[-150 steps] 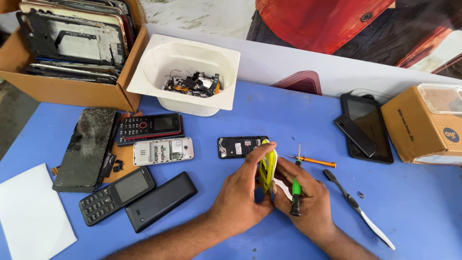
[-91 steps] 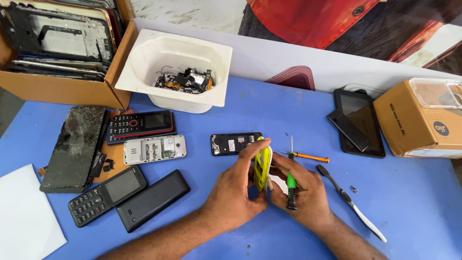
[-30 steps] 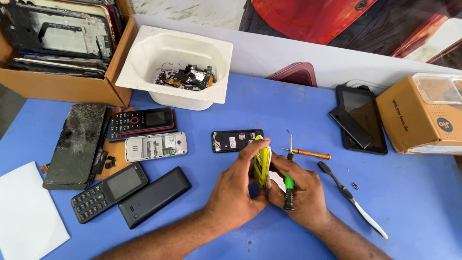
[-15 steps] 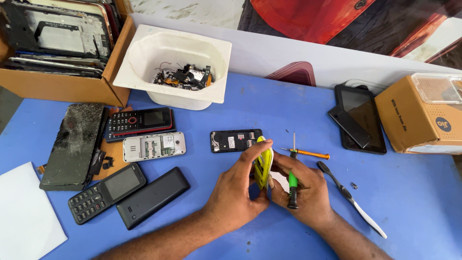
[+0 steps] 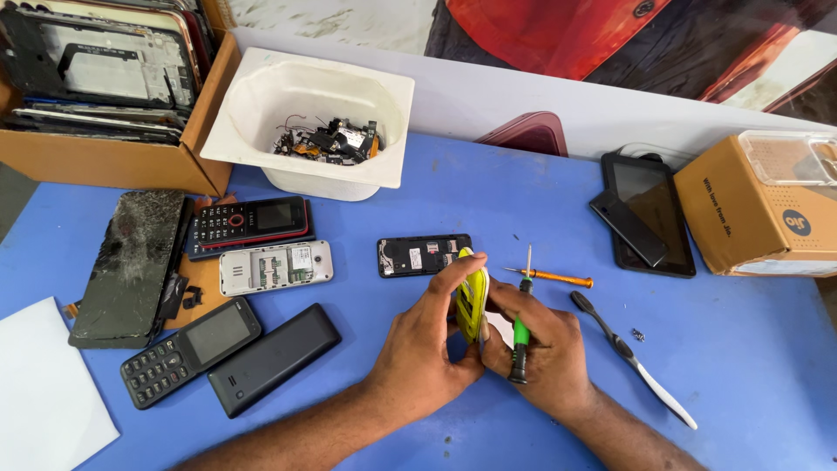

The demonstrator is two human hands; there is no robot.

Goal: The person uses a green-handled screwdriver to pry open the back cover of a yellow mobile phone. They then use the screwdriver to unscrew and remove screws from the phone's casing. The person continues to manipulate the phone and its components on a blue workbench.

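My left hand [image 5: 427,353] grips a small yellow-green phone [image 5: 472,301], held on edge just above the blue table [image 5: 741,366]. My right hand [image 5: 539,353] pinches the same phone from the right with its fingertips and also holds a green-handled screwdriver [image 5: 520,340] upright in its fingers. Just behind the hands lies an opened black phone back [image 5: 422,255] with its inner parts showing. An orange-handled screwdriver [image 5: 554,278] rests to the right of it.
A white tub [image 5: 261,96] of small phone parts stands at the back. A cardboard box [image 5: 205,122] of screens is at back left. Several keypad phones [image 5: 187,344] and a cracked screen [image 5: 126,262] lie left. A toothbrush [image 5: 632,358], dark tablets [image 5: 649,214] and a brown carton [image 5: 741,209] are right.
The hands have stayed in the same place on the yellow-green phone with only slight finger shifts. The view has drifted a little.
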